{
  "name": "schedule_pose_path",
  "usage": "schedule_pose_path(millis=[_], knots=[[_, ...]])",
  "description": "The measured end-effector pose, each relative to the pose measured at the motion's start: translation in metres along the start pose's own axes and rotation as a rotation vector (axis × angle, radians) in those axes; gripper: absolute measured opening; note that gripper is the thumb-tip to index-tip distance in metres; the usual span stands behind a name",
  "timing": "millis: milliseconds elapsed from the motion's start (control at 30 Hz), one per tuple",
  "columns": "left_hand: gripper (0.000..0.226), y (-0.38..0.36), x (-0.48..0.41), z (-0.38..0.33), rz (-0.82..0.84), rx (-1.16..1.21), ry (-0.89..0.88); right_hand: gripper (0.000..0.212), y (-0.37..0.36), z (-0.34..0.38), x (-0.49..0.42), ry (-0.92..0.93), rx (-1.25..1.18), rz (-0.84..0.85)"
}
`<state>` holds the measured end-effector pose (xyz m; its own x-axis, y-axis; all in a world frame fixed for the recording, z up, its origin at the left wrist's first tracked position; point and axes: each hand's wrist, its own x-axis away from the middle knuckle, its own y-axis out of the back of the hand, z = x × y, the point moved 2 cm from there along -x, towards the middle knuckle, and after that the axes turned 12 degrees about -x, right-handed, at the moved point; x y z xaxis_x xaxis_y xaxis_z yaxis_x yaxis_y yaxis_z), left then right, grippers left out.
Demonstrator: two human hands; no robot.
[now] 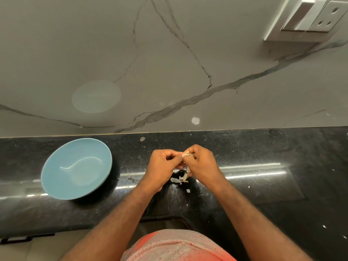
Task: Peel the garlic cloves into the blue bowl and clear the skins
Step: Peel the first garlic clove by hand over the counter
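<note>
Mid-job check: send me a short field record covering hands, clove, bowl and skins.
left hand: pinches the garlic clove
right hand: pinches the same clove; a skin strip hangs below
garlic clove: between both hands, mostly hidden by fingers
blue bowl: left of the hands, no cloves visible inside
skins: loose flakes on the counter under the hands
</note>
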<state>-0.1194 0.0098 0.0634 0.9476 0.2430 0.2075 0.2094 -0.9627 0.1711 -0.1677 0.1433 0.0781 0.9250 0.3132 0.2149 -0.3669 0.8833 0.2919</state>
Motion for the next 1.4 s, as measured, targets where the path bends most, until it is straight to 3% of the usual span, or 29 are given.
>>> schedule_pose_path(millis=[167, 533, 800, 1000, 1167, 1400], knots=[[0.011, 0.0, -0.002, -0.002, 0.0, 0.051, 0.003, 0.002, 0.004, 0.003, 0.002, 0.022, -0.097, -0.042], [0.019, 0.005, -0.004, 0.006, 0.006, 0.164, 0.085, 0.011, 0.002, 0.0, 0.0, -0.052, -0.336, 0.033], [0.019, 0.002, -0.003, -0.002, -0.018, -0.101, -0.037, 0.01, 0.001, 0.002, 0.0, 0.006, -0.296, 0.024], [0.012, 0.006, -0.004, -0.002, -0.115, -0.144, -0.067, 0.011, -0.006, 0.006, -0.003, 0.097, -0.055, 0.011], [0.013, 0.003, 0.0, -0.006, -0.186, -0.118, -0.086, 0.013, -0.015, 0.011, 0.002, 0.123, -0.049, -0.004], [0.025, 0.004, -0.002, -0.002, -0.078, -0.092, -0.065, 0.011, -0.008, 0.008, 0.001, 0.13, -0.099, 0.028]])
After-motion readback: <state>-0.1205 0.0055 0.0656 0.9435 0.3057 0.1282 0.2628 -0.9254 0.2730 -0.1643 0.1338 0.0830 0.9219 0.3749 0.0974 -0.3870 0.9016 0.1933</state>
